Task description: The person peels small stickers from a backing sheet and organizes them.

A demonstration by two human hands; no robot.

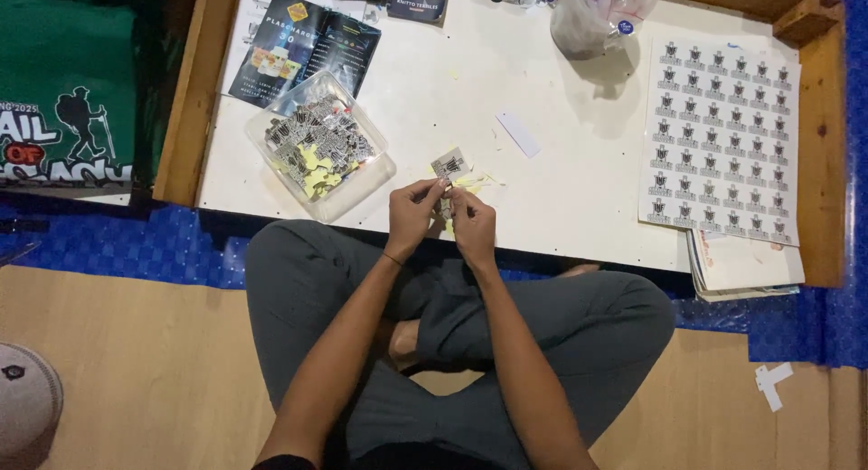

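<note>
Grey trousers on crossed legs fill the near part of the view, and just past the knees both hands meet at the near edge of the white tabletop (542, 190). The left hand (411, 215) and the right hand (472, 224) are each closed in a pinch on a small printed sticker (447, 199), held between the fingertips just above the table edge; how much of it each hand covers is hard to tell. The step in hand looks like peeling the sticker from its backing, and the next move would call for a fingernail under one corner and a slow, even pull. The sticker is small and close to square, so its long axis cannot be told; it seems to stand nearly on edge between the fingers. Just beyond lies another small printed sticker (449, 164) among yellow backing scraps (475, 181). Left of that sits a clear plastic tray (362, 183) holding cut stickers and yellow scraps. To the right lies a full sticker sheet (721, 140), and farther off a dark leaflet (303, 45) and a clear plastic bag (597, 14).
</note>
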